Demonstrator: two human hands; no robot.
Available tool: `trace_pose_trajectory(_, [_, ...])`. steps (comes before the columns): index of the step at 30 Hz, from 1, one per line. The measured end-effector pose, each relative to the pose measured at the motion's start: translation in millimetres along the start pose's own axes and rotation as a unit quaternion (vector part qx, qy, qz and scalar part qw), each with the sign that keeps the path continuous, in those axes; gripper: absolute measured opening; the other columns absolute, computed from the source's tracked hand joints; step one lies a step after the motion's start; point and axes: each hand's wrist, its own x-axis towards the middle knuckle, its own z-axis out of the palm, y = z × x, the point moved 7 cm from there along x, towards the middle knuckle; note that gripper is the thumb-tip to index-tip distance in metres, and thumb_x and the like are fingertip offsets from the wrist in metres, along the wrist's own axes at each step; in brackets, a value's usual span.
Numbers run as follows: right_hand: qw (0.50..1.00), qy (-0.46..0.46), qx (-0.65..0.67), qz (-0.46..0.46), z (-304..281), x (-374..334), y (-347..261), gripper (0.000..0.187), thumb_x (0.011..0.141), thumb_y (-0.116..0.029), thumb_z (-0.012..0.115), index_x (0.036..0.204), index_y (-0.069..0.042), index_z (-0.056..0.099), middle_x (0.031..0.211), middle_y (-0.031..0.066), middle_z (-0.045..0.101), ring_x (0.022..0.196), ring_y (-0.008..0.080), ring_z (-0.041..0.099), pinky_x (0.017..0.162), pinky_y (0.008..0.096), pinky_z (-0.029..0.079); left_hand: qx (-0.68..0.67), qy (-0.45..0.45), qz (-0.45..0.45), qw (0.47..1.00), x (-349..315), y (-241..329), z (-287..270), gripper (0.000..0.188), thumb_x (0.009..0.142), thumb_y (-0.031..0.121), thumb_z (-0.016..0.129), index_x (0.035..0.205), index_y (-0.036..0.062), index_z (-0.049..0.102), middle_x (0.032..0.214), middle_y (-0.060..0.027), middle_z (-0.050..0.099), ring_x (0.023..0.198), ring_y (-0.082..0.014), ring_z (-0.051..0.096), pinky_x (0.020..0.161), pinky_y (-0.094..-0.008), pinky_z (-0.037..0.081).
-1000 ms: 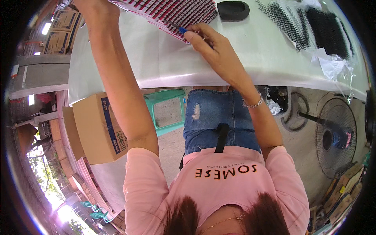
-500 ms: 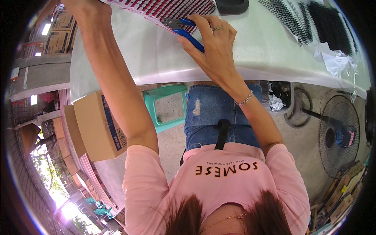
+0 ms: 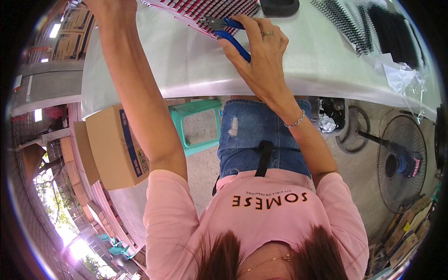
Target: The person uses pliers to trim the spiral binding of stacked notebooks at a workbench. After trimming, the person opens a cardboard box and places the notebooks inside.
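My right hand (image 3: 265,58) is closed around a pair of wire cutters (image 3: 237,46) with blue handles, the handles spread apart. The metal jaws rest over the lower edge of a red-and-white stack (image 3: 205,14) crossed by rows of dark ridges, perhaps wire bindings. Whether the jaws touch the stack, I cannot tell. My left hand (image 3: 112,5) reaches to the top rim at the left of the stack, with its fingers out of the picture. Just right of the stack lies a dark grey rounded object (image 3: 279,7).
Black wire coils (image 3: 392,35) lie at the table's right, beside crumpled white paper (image 3: 399,74) and clear plastic. Below the white-covered table (image 3: 186,70) stand a green stool (image 3: 193,148), a cardboard box (image 3: 109,149), a bin with scraps (image 3: 333,114) and a fan (image 3: 402,163).
My right hand and the cutters have shifted slightly right and down in the picture, while the whole view has moved a little. The cutters stay in the hand.
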Motion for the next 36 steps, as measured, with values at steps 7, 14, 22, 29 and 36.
trace_pose_trajectory(7, [1.0, 0.015, 0.02, -0.018, 11, -1, -1, 0.05, 0.089, -0.042, 0.072, 0.127, -0.012, 0.06, 0.111, 0.0111, 0.055, 0.11, 0.0272, 0.047, 0.099, 0.0494, 0.027, 0.008, 0.006, 0.003, 1.0, 1, 1, 0, 0.02, 0.096, 0.017, 0.053, 0.093, 0.0062, 0.07, 0.085, -0.0039, 0.07, 0.076, -0.0139, 0.066, 0.071, -0.027, 0.054])
trace_pose_trajectory(14, [0.993, -0.048, 0.095, 0.052, 13, 5, 2, 0.044, 0.094, -0.04, 0.067, 0.122, -0.007, 0.062, 0.099, 0.0132, 0.063, 0.094, 0.0283, 0.058, 0.088, 0.0419, 0.042, 0.009, 0.007, 0.007, 1.0, 3, -1, 4, 0.02, 0.096, 0.017, 0.053, 0.092, 0.0066, 0.07, 0.084, -0.0035, 0.07, 0.074, -0.0136, 0.066, 0.069, -0.0268, 0.054])
trace_pose_trajectory(22, [0.935, -0.162, 0.265, 0.169, 10, 9, 8, 0.044, 0.101, -0.042, 0.059, 0.114, 0.0, 0.063, 0.096, 0.0226, 0.069, 0.084, 0.032, 0.067, 0.08, 0.0396, 0.052, -0.016, 0.003, -0.009, 1.0, 1, -3, 3, 0.02, 0.096, 0.016, 0.052, 0.091, 0.007, 0.069, 0.082, -0.0031, 0.069, 0.073, -0.0132, 0.066, 0.068, -0.0266, 0.054])
trace_pose_trajectory(29, [0.803, -0.318, 0.414, 0.287, 29, 7, 16, 0.046, 0.1, -0.045, 0.06, 0.111, 0.0, 0.064, 0.089, 0.0196, 0.067, 0.077, 0.0305, 0.064, 0.073, 0.0377, 0.051, -0.222, -0.018, -0.181, 0.958, 35, -37, -26, 0.02, 0.096, 0.016, 0.052, 0.09, 0.0074, 0.069, 0.08, -0.0027, 0.069, 0.071, -0.0128, 0.066, 0.066, -0.0264, 0.054])
trace_pose_trajectory(36, [0.979, -0.067, 0.168, 0.092, 6, 9, 12, 0.043, 0.094, -0.043, 0.067, 0.115, -0.005, 0.063, 0.094, 0.0135, 0.061, 0.086, 0.0272, 0.057, 0.081, 0.0408, 0.043, -0.074, -0.087, -0.015, 0.993, -4, 5, 14, 0.02, 0.096, 0.014, 0.052, 0.089, 0.0075, 0.069, 0.078, -0.0024, 0.068, 0.068, -0.0125, 0.065, 0.064, -0.0261, 0.053])
